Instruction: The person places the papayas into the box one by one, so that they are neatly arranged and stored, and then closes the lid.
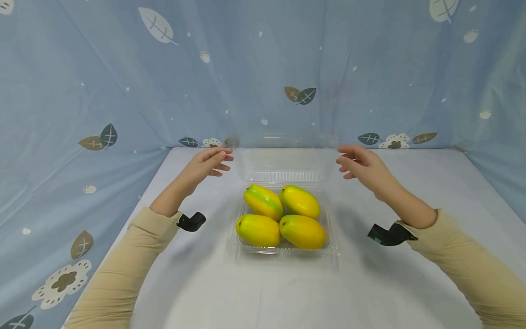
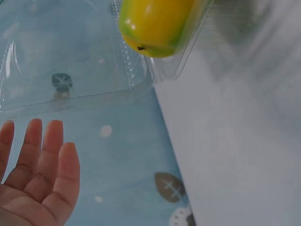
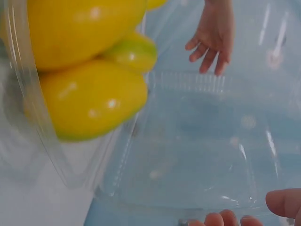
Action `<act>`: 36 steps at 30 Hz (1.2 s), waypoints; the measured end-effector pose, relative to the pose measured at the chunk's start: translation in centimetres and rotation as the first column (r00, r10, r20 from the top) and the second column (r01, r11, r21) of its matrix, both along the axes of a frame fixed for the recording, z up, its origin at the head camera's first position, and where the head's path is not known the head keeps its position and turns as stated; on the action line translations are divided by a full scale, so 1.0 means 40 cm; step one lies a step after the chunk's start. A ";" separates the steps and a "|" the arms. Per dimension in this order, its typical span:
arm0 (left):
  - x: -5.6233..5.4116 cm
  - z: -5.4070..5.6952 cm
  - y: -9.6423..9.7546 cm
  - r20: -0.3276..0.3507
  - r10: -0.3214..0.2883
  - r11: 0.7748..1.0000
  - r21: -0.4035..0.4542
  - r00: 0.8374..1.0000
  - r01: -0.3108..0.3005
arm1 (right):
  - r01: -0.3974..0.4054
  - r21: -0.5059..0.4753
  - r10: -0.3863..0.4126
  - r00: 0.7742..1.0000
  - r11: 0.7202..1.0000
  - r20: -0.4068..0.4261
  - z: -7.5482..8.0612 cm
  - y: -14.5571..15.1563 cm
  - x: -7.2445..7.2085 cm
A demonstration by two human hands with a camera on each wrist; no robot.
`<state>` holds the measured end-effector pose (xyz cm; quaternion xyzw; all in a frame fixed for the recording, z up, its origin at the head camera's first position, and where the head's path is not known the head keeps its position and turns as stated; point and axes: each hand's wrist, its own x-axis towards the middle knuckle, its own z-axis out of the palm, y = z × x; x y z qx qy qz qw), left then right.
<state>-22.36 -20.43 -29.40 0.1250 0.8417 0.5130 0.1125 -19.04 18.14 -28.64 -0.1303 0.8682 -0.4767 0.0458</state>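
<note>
A clear plastic clamshell box stands on the white table, its clear lid raised at the back. Several yellow mango-like fruits with green patches lie in its base in two rows. My left hand is at the lid's left side, fingers extended and apart from it in the left wrist view. On the other side my right hand has its fingers and thumb spread, fingertips close to the lid's right edge. Neither hand holds anything. In the right wrist view the left hand appears beyond the lid.
A blue curtain with leaf and flower prints hangs behind and beside the white table. Black wrist cameras sit at both tan sleeves.
</note>
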 end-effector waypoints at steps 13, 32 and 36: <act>0.135 -0.010 -0.025 -0.041 -0.048 0.998 -0.054 0.998 0.046 | -0.076 -0.084 0.064 0.989 0.994 -0.134 -0.049 0.022 0.164; 0.266 -0.117 -0.006 -0.090 -0.053 0.970 -0.241 0.995 0.030 | -0.004 -0.128 0.021 0.991 0.992 0.131 -0.163 0.030 0.245; 0.291 -0.143 0.009 -0.133 -0.044 0.962 -0.274 0.990 0.006 | 0.006 -0.129 0.020 0.979 0.992 0.202 -0.188 0.028 0.248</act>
